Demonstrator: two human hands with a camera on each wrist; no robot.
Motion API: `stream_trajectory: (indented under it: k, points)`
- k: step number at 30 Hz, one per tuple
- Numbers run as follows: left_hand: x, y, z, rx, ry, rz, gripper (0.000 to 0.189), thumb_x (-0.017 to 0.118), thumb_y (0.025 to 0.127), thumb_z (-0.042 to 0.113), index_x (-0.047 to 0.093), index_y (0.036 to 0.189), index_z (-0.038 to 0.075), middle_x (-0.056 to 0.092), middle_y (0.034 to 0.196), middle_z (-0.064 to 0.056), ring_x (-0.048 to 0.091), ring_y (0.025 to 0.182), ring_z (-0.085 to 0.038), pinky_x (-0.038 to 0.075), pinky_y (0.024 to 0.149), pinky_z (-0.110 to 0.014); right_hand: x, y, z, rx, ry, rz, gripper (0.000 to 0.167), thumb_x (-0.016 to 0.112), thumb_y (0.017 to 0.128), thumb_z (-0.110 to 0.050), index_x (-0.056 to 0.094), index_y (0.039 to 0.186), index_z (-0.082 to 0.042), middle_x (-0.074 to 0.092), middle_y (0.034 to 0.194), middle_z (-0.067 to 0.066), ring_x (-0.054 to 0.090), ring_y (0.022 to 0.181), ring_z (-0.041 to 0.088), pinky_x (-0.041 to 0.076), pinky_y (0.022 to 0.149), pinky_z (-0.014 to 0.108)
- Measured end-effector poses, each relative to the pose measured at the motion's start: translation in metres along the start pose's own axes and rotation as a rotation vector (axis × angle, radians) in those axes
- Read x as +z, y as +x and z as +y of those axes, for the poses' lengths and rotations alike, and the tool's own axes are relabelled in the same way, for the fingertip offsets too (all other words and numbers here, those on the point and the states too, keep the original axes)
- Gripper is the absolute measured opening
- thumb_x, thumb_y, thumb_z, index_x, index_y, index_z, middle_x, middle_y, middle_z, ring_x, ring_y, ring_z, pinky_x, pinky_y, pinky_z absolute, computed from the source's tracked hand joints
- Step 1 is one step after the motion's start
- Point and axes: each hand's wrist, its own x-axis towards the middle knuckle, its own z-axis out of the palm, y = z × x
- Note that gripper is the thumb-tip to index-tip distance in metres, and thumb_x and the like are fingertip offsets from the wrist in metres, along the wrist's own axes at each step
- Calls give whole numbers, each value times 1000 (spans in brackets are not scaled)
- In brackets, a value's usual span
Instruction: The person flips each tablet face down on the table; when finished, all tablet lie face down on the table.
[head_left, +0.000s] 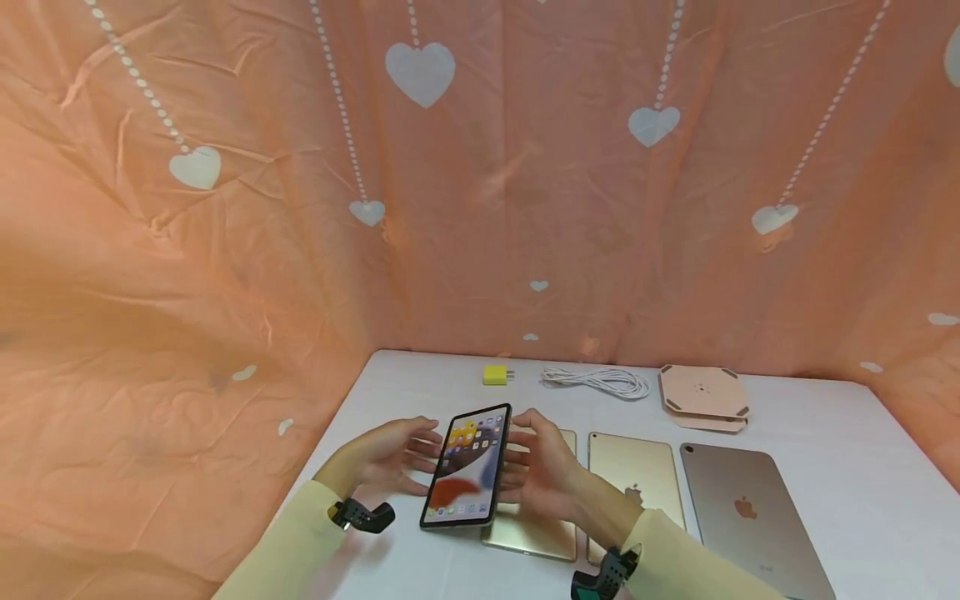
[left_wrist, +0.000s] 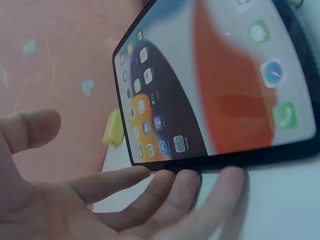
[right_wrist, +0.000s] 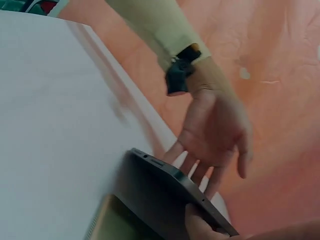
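Note:
Between the two hands leans a dark-framed tablet [head_left: 467, 467], its lit screen full of app icons and turned toward me. My left hand [head_left: 390, 457] is on its left side, palm facing it, and in the left wrist view the fingertips [left_wrist: 187, 180] meet the tablet's edge while the thumb stands apart. On the opposite side, my right hand [head_left: 543, 471] has its fingers at the edge and partly behind the tablet. A fingertip [right_wrist: 196, 220] shows against the dark back in the right wrist view. Right beneath lies a gold tablet [head_left: 528, 533], partly covered.
A second gold tablet [head_left: 630, 458] and a grey tablet [head_left: 753, 517] lie face down to the right. Along the back are a yellow charger plug [head_left: 495, 375], a coiled white cable [head_left: 600, 382] and a pink folded stand [head_left: 705, 392]. Orange cloth [head_left: 480, 208] surrounds the white table [head_left: 405, 383].

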Motion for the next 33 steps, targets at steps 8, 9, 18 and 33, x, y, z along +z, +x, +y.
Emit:
stream_trajectory:
  k: [8,9,18,33]
  points:
    - [19,-7,8,100,38,-78,65,48,113,36,43,158,-10,52,156,-34,58,139,-51,57,110,-67,-4,-20,-19,-10,-63,-50,81,43,104,-48,19,164,0,36,152,25,54,121,34,57,102,50]
    - [21,-10,12,117,43,-84,64,47,114,35,43,159,-10,51,158,-34,58,139,-51,58,109,-66,-3,-21,-20,-12,-73,-51,81,43,104,-47,19,165,1,36,153,26,54,123,35,56,103,51]
    - [41,-41,64,225,55,-245,61,46,115,37,48,159,-4,47,163,-33,62,136,-45,62,104,-62,23,-19,-26,-59,-198,-13,75,46,105,-45,34,161,3,40,154,26,51,134,42,50,117,62]
    - [21,-53,82,171,136,-175,66,54,113,38,45,157,-10,54,154,-30,69,127,-44,65,93,-66,59,-2,-21,-91,-199,-34,78,46,104,-43,29,165,4,31,159,29,42,143,55,46,117,76]
